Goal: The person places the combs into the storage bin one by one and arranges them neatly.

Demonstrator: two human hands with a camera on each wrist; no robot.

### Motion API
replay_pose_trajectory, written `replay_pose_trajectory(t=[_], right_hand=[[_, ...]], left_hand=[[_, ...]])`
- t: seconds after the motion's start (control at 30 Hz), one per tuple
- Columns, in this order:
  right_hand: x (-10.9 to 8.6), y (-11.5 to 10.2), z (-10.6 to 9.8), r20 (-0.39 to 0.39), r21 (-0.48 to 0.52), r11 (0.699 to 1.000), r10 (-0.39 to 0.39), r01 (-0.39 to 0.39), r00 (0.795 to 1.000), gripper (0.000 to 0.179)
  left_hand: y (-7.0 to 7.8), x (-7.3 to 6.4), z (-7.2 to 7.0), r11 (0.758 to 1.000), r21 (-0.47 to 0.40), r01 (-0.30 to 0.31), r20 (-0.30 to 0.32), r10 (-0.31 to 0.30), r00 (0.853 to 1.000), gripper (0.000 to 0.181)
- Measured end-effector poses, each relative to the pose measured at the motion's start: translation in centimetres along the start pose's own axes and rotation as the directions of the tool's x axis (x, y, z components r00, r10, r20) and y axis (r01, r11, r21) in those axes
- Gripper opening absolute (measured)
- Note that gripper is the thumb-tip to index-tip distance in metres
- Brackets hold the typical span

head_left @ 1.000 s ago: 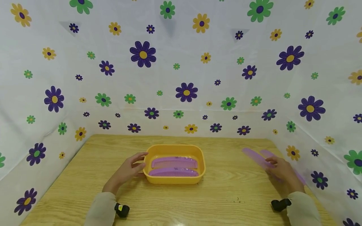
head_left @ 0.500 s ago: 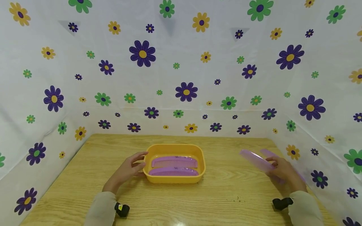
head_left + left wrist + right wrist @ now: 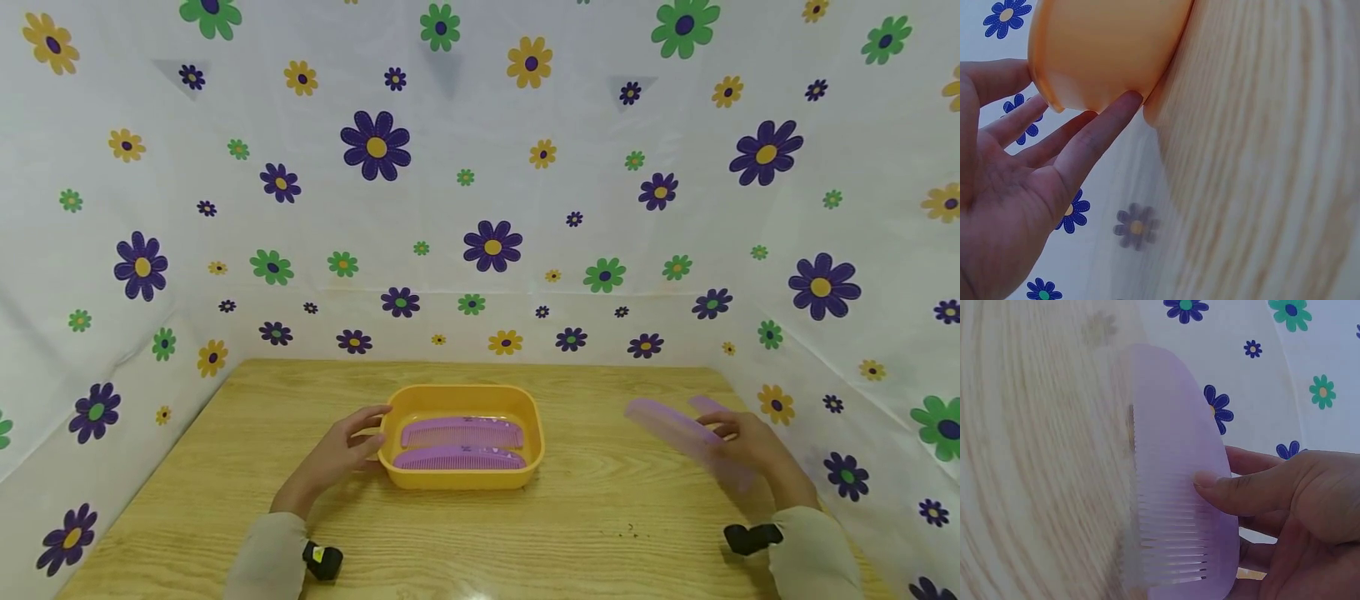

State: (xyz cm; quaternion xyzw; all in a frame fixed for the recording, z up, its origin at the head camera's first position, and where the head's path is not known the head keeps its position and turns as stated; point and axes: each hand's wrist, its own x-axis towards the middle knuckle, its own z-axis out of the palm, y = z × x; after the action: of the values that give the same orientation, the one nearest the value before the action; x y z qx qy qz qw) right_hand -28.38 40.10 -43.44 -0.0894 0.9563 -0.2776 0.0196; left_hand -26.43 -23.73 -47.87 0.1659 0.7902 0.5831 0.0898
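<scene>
My right hand pinches a translucent purple comb at the right of the table. In the right wrist view the thumb lies across the comb's face, with the other fingers behind its spine and the teeth facing left. Part of another purple comb shows beyond that hand, which hides much of it. At the middle stands a yellow tub, where two purple combs lie one before the other, the nearer one along the front wall. My left hand touches the tub's left end with outstretched, spread fingers.
The wooden table ends at the back and sides against a white flowered cloth. Small dark marks show on the wood at the front right. A black wrist camera sits at each cuff.
The comb in my right hand has shifted left and away from the comb beyond it, and its face has turned. My left hand and the tub have stayed in place.
</scene>
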Motion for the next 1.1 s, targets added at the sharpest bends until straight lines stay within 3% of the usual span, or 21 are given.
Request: replay_pose_trajectory(t=[0.6,0.83,1.1], right_hand=[[0.0,-2.5,0.7,-0.085,0.021,0.996,-0.080,0.082,0.993,0.030],[0.4,-3.3,0.9,-0.107,0.017,0.993,-0.118,0.121,0.987,0.030],[0.5,-4.4,1.0,-0.117,0.048,0.988,-0.143,0.149,0.983,0.030]], left_hand=[[0.0,-0.1,0.2,1.000,0.000,0.012,-0.001,-0.012,1.000,0.054],[0.0,0.1,0.2,0.998,0.029,0.055,-0.032,-0.054,0.998,0.054],[0.1,-0.1,0.1,0.999,0.028,0.029,-0.015,-0.029,0.999,0.055]])
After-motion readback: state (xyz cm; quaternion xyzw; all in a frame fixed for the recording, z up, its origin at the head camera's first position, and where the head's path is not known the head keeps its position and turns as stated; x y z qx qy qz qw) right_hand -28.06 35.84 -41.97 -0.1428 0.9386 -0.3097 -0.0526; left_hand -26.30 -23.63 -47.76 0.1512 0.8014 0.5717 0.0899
